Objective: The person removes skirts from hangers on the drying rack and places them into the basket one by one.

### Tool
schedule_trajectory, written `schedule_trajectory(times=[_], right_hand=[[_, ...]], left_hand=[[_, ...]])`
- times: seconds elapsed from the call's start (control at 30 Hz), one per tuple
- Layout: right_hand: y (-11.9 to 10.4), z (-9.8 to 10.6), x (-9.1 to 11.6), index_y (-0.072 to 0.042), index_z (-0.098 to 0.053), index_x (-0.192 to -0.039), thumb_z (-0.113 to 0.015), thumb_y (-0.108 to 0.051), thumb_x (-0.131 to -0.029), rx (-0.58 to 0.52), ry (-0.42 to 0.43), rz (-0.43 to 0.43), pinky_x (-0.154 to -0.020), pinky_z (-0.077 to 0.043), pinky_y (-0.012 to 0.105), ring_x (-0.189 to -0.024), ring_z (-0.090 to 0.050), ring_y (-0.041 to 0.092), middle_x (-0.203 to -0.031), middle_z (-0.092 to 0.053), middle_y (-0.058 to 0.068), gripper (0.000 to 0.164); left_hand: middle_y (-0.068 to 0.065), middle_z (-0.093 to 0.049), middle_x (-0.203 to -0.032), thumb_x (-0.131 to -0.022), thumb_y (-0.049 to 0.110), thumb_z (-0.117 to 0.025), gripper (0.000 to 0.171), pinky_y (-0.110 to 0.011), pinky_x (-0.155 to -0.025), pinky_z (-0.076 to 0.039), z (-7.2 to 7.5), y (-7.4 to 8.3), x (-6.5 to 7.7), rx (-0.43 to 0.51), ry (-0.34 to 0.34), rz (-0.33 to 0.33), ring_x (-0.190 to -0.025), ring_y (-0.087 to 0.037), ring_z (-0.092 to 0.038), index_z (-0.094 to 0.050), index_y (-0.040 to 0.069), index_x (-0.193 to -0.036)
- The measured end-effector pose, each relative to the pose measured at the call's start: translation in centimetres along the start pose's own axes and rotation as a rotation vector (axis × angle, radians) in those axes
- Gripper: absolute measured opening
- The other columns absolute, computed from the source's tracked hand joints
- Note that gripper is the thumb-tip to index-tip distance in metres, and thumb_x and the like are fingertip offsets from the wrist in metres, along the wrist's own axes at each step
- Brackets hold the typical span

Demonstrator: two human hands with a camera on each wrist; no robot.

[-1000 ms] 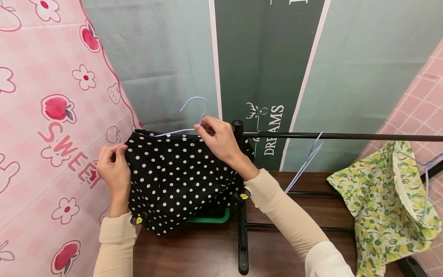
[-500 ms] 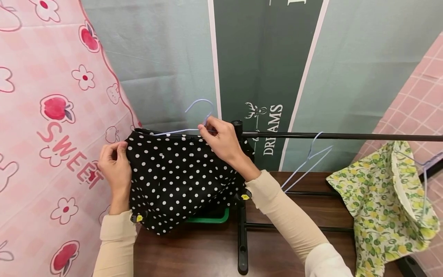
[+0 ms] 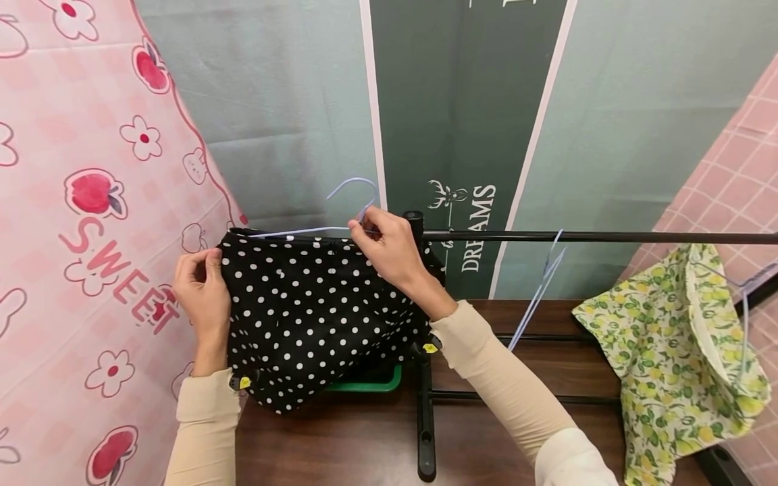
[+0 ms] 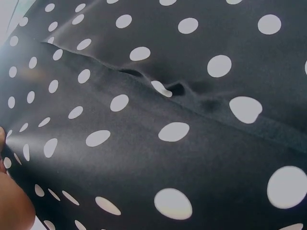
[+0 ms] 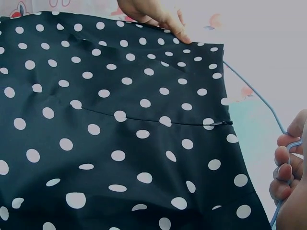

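Observation:
A black skirt with white polka dots (image 3: 310,304) hangs spread between my two hands, a short zipper (image 5: 223,123) showing at its waistband in the right wrist view. My left hand (image 3: 203,290) pinches the skirt's left edge just below the waistband. Inside the waist opening runs a light purple wire hanger (image 3: 298,233), its hook standing up above the cloth. My right hand (image 3: 389,246) grips this hanger at the base of the hook; the right wrist view shows the fingers (image 5: 283,191) curled round the wire. Dotted cloth fills most of the left wrist view.
A black clothes rack (image 3: 608,237) stands to the right, its post close behind my right hand. From its rail hang a bare wire hanger (image 3: 537,297) and a lemon-print garment (image 3: 675,364). A green-rimmed tray (image 3: 371,387) shows below the skirt. Pink printed cloth (image 3: 91,270) borders the left.
My right hand and the hanger have shifted slightly right, and the hanger's left arm reaches further toward the skirt's left corner. The bare hanger on the rail has swung round and back.

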State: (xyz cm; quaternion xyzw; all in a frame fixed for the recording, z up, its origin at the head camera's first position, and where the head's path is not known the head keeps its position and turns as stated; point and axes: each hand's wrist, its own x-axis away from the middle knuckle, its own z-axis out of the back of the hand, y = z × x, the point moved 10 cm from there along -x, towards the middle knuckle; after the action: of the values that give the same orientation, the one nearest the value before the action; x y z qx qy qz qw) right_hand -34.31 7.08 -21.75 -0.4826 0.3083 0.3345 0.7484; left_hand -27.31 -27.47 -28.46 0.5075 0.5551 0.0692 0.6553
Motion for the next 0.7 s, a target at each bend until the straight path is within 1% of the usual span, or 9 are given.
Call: schedule_trajectory(times=[0.17,0.33,0.57,0.7], right_hand=[[0.0,-0.1,0.1,-0.014,-0.061,-0.078,-0.060,-0.022,-0.094,-0.001,0.003,0.003,-0.055,-0.039,0.022,-0.059,-0.047,0.008,-0.069,-0.055,-0.004,0.018],[-0.1,0.0,0.2,-0.014,-0.062,-0.079,-0.060,-0.022,-0.094,-0.001,0.003,0.010,-0.056,-0.038,0.022,-0.060,-0.046,0.007,-0.071,-0.056,-0.004,0.018],[-0.1,0.2,0.3,-0.011,-0.066,-0.083,-0.061,-0.021,-0.094,-0.023,0.023,0.008,-0.056,-0.038,0.021,-0.060,-0.047,0.009,-0.071,-0.058,-0.001,0.015],[0.0,0.3,0.4,-0.010,-0.067,-0.084,-0.061,-0.021,-0.094,-0.026,0.026,0.007,-0.056,-0.038,0.021,-0.060,-0.047,0.009,-0.071,-0.057,0.000,0.015]], left_hand=[[0.018,-0.053,-0.077,-0.088,0.022,-0.074,0.030,-0.014,-0.068,-0.037,-0.1,-0.2,-0.2,-0.022,0.008,0.006,-0.074,0.002,-0.048,-0.072,-0.008,-0.092],[0.018,-0.053,-0.077,-0.089,0.020,-0.074,0.030,-0.014,-0.069,-0.038,-0.2,0.0,-0.2,-0.024,0.017,0.015,-0.075,0.002,-0.049,-0.071,-0.010,-0.092],[0.017,-0.054,-0.078,-0.089,0.020,-0.074,0.029,-0.015,-0.069,-0.039,0.1,-1.3,-0.5,0.000,0.020,0.033,-0.075,0.001,-0.051,-0.072,-0.008,-0.092],[0.016,-0.056,-0.079,-0.089,0.025,-0.074,0.031,-0.016,-0.069,-0.039,0.3,-1.4,-0.5,-0.002,0.008,0.033,-0.075,-0.001,-0.051,-0.073,-0.006,-0.092]])
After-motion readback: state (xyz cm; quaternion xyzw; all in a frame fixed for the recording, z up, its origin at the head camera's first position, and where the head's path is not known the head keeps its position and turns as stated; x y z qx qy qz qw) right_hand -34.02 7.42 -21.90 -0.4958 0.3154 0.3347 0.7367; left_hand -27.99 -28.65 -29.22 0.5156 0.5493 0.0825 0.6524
